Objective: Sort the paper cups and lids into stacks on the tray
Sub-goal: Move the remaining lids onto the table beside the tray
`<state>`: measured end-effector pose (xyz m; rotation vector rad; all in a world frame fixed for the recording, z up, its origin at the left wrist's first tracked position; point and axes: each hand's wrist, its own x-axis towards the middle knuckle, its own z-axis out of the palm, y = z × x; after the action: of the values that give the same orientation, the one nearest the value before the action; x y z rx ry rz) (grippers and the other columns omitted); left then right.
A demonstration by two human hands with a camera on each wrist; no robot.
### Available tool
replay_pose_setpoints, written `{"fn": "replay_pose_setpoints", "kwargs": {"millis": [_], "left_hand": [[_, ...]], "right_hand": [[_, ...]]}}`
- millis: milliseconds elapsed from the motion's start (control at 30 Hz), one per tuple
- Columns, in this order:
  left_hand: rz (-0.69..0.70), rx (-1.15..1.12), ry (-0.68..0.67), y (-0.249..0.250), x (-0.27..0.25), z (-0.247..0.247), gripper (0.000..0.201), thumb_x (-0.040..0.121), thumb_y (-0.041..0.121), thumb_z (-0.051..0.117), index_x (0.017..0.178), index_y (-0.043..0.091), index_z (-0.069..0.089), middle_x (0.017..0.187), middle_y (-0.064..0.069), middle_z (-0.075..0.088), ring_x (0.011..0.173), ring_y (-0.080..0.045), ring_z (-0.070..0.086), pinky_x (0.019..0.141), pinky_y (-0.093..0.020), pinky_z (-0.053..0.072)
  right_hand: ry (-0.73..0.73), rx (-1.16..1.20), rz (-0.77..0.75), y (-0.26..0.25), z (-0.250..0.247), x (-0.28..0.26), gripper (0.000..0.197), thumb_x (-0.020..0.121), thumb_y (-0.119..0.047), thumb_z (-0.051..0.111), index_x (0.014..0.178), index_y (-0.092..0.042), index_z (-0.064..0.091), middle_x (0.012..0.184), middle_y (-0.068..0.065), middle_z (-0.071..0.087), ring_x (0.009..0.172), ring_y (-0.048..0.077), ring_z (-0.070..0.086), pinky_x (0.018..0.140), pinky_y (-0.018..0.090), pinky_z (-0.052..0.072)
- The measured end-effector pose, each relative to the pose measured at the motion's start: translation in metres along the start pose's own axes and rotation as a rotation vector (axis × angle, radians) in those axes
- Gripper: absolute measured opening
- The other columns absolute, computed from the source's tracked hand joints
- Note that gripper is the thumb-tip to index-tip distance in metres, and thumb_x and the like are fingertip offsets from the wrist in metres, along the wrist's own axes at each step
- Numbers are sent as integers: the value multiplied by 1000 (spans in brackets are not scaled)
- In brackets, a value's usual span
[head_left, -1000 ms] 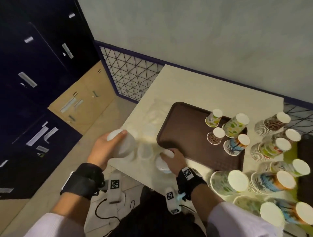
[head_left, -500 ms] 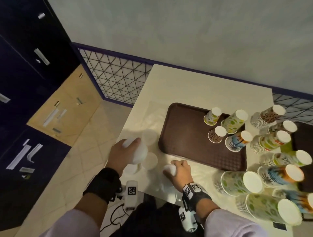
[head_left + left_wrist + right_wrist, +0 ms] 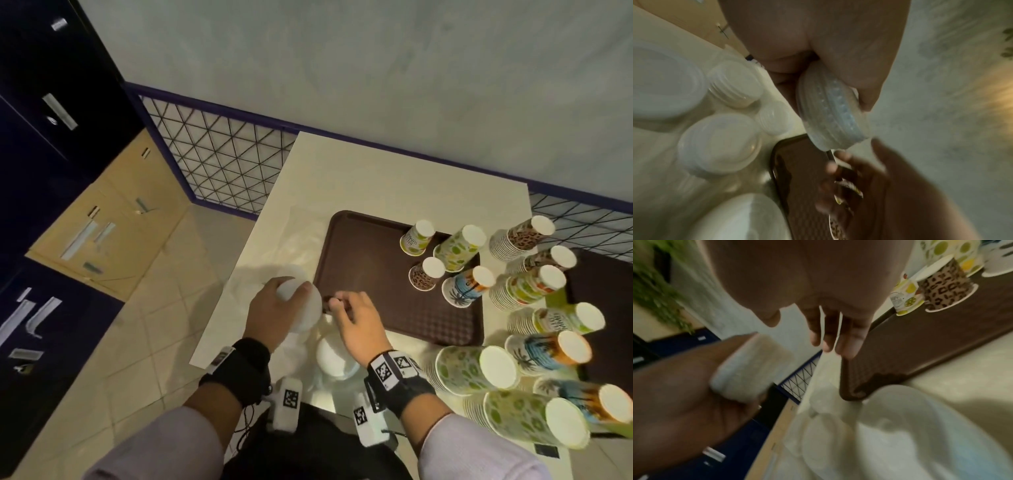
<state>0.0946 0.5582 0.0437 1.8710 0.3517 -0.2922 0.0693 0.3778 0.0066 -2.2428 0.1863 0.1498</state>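
From the head view, the left hand [image 3: 274, 310] grips a stack of white lids [image 3: 301, 308] held above the near left corner of the brown tray [image 3: 370, 274], fingers curled round it; the right hand [image 3: 358, 323] hovers just beside it with fingers loosely spread and nothing in them; a second pile of lids [image 3: 334, 356] lies on the cream tabletop [image 3: 394, 185] under the right wrist; four patterned paper cups [image 3: 459, 248] stand upside down at the far right end of the tray; stacks of cups [image 3: 527, 287] lie on their sides on the tabletop to the right of the tray.

From the left wrist view, the thumb and fingers [image 3: 863, 84] clamp the ribbed stack of lids [image 3: 832, 116] on edge; several loose piles of lids [image 3: 717, 142] sit on the tabletop just beside the tray corner [image 3: 797, 162]; the right hand [image 3: 869, 183] is blurred, fingers apart.

From the right wrist view, the right fingers [image 3: 838, 337] hang straight and empty above the tray edge [image 3: 910, 361]; the left hand [image 3: 684, 394] holds the lids [image 3: 750, 368] beside it; a leopard-print cup [image 3: 945, 288] stands upside down on the tray; a pile of lids [image 3: 890, 434] lies below on the tabletop.
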Motion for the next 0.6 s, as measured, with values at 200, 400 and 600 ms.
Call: {"fn": "replay_pose_setpoints", "kwargs": {"millis": [200, 400, 600], "left_hand": [[49, -118, -34, 6, -4, 29, 19, 106, 27, 51, 121, 24, 62, 109, 9, 66, 99, -4, 62, 75, -17, 44], [-57, -200, -183, 1, 20, 17, 28, 104, 31, 53, 129, 24, 64, 119, 1, 70, 109, -19, 67, 81, -28, 53], [-202, -408, -1, -10, 70, -10, 36, 95, 34, 66, 129, 22, 65, 129, -6, 69, 116, -27, 65, 95, -44, 58]], "right_hand": [[-303, 549, 239, -30, -9, 20, 57, 81, -63, 63, 126, -28, 60, 117, 7, 69, 99, 26, 72, 73, 43, 63], [-285, 653, 289, -22, -11, 44, 41, 78, -53, 75, 113, -33, 69, 111, 9, 74, 99, 33, 73, 86, 60, 59], [-214, 210, 178, -26, -13, 59, 73, 81, -66, 66, 138, -22, 53, 118, 4, 58, 101, 19, 64, 94, 39, 56]]}}
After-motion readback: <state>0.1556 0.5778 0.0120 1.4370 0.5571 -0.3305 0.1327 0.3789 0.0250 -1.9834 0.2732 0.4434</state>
